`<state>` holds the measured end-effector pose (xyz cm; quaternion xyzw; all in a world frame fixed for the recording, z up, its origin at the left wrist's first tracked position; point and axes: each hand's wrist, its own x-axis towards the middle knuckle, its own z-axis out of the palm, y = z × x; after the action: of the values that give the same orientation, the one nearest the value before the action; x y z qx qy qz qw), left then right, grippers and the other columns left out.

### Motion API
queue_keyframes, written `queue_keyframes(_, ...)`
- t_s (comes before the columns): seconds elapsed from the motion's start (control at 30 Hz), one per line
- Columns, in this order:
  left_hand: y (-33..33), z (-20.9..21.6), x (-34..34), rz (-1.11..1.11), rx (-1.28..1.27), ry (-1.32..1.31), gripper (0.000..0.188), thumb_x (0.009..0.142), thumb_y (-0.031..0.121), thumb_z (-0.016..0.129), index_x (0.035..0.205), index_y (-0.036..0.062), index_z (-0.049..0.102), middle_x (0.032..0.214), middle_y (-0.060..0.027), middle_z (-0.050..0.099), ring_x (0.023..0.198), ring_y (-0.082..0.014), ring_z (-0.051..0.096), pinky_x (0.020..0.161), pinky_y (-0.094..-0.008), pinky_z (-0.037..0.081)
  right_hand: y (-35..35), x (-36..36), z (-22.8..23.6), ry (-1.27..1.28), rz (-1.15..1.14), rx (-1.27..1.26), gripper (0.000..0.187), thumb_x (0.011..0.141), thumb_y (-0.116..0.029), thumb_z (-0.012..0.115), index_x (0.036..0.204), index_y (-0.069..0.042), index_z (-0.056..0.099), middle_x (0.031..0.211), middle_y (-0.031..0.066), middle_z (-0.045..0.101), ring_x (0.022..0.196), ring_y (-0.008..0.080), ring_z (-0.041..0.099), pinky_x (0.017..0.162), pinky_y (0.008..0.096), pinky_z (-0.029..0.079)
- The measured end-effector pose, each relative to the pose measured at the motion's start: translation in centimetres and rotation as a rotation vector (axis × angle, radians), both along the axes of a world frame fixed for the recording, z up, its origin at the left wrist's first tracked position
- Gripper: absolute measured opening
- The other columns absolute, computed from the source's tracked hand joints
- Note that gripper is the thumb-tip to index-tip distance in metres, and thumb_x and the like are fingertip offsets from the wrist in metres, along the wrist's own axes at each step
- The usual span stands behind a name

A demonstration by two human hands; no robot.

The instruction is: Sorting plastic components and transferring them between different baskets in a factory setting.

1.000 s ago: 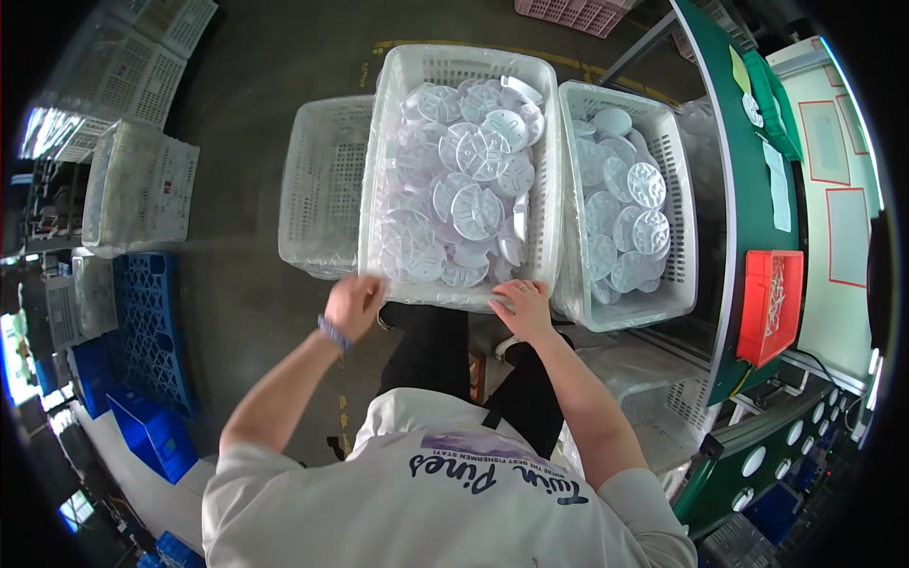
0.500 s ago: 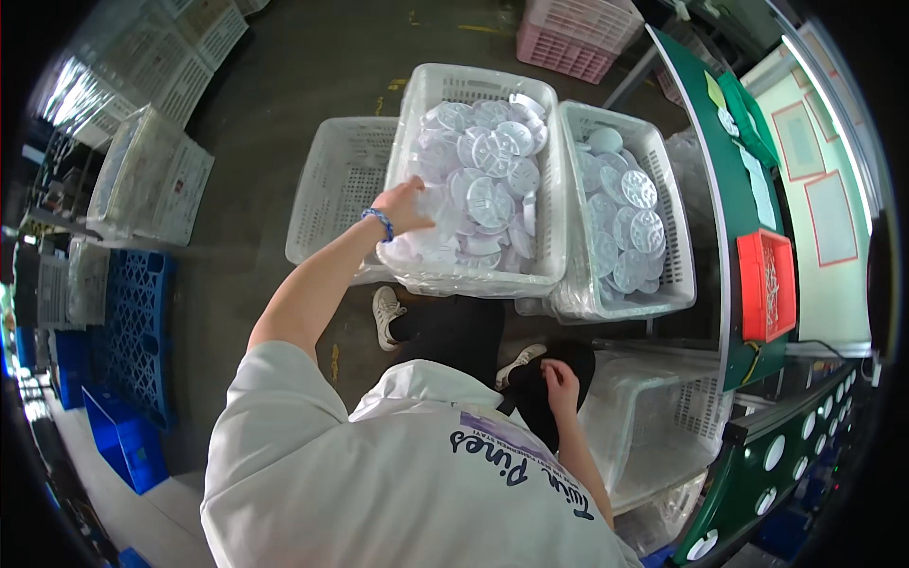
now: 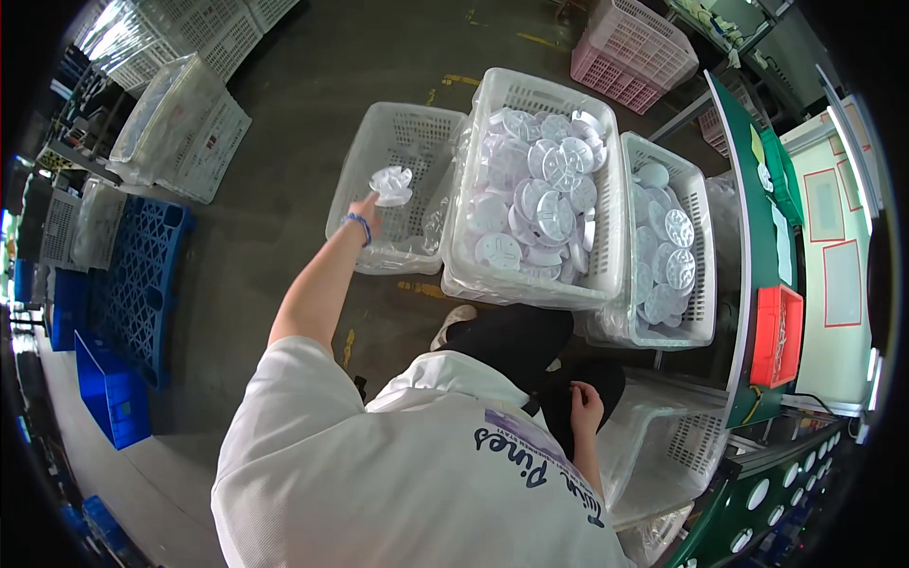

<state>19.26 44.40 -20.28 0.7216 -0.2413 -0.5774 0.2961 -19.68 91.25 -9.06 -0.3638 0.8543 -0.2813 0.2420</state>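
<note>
My left hand (image 3: 366,216), with a blue band at its wrist, reaches over the near left part of a white perforated crate (image 3: 352,161). Its fingers look stretched out and apart. Just beyond the fingertips is a crumpled white translucent piece (image 3: 391,186), which looks like thin plastic; whether a fingertip touches it I cannot tell. To the right stands a higher crate (image 3: 606,237) lined with clear film, heaped with round clear plastic discs (image 3: 554,216). Over my dark trouser leg rests my right hand (image 3: 585,407), its fingers curled in, with nothing visible in them.
Another crate of clear discs (image 3: 705,275) stands farther right, beside a green-topped bench (image 3: 743,237) bearing a red tray (image 3: 776,336). Pink crates (image 3: 632,52) are at the back. At left are a blue pallet (image 3: 142,279), a blue bin (image 3: 114,388) and film-wrapped crates (image 3: 180,133).
My left hand has moved left from the middle crate's discs to the left crate, where the white crumpled piece now shows. The view has shifted, and my right hand stays by my leg.
</note>
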Motion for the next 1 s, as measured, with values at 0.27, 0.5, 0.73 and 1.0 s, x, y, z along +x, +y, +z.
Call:
queue_keyframes(0.27,6.9,-9.1,-1.8,-0.944,-0.097,-0.835,0.036,0.078,0.034,0.061,0.11,0.0159,0.064,0.131,-0.0057,0.048,0.123,-0.0276,0.043,0.099,-0.0403,0.039,-0.4,1.2,1.9,0.239,0.119,0.1,0.009,0.081,-0.007,0.059,0.087,-0.008,0.066,0.08,0.0076,0.062,0.077,0.0237,0.059,0.07,0.0323,0.047)
queue_keyframes(0.5,6.7,-11.0,-2.5,-1.37,0.012,-0.951,0.042,0.076,0.026,0.062,0.118,0.0257,0.06,0.145,-0.0033,0.028,0.136,-0.0266,0.022,0.107,-0.0492,0.027,-1.2,2.1,3.1,0.297,0.193,0.167,0.009,0.079,-0.005,0.059,0.085,-0.007,0.066,0.082,0.0081,0.061,0.078,0.026,0.058,0.071,0.0343,0.046)
queue_keyframes(0.73,7.2,-9.7,-0.9,-1.564,0.056,-1.053,0.054,0.071,0.03,0.063,0.124,0.0311,0.056,0.141,-0.0084,0.033,0.132,-0.0283,0.029,0.103,-0.0451,0.034,-1.1,1.7,2.0,0.329,0.231,0.215,0.008,0.077,-0.007,0.061,0.083,-0.007,0.066,0.083,0.0082,0.061,0.08,0.0273,0.057,0.073,0.0363,0.045)
queue_keyframes(1.0,16.2,-8.1,6.1,-1.836,0.293,-1.011,0.058,0.072,0.037,0.062,0.128,0.0303,0.052,0.146,-0.0136,0.027,0.13,-0.0305,0.035,0.103,-0.0411,0.037,-2.1,1.7,2.7,0.281,0.284,0.197,0.01,0.076,-0.008,0.062,0.085,-0.007,0.066,0.083,0.009,0.061,0.082,0.0289,0.057,0.074,0.0369,0.046)
